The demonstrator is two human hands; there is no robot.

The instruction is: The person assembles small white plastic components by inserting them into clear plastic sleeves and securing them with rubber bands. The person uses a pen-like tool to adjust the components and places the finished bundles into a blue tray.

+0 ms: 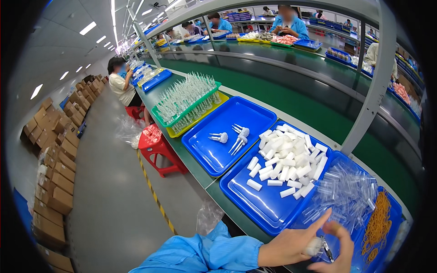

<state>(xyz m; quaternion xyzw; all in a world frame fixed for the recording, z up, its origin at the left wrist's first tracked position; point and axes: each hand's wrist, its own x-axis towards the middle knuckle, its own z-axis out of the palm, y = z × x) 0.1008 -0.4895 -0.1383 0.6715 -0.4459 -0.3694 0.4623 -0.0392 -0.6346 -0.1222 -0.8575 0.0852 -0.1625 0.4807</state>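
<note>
At the near edge, the left hand [291, 243], in a light blue sleeve [205, 252], reaches in from the lower left, its fingers [321, 220] closed on a small white piece [314, 246] with a thin dark metal part [327, 249] sticking out of it. The right hand [339, 252] is cut off by the lower edge; only a few of its fingers show, curled just beside that same piece, and whether they grip it cannot be told.

Both hands hover over the near blue tray [259, 204] on the green desk [227, 204]. The tray holds a heap of short white tubes [287, 159]. To the right of them lies a pile of clear plastic tubes [346, 191], hard to separate one from another, and beyond that a bunch of orange rubber bands [378, 223] near the frame's dark rim.

Farther left, a second blue tray [214, 154] carries a few white pronged parts [236, 136]. Beyond it, green and yellow trays [186, 111] stand stacked and full of upright clear parts. Far off, other people sit along the line, blurred and small.
</note>
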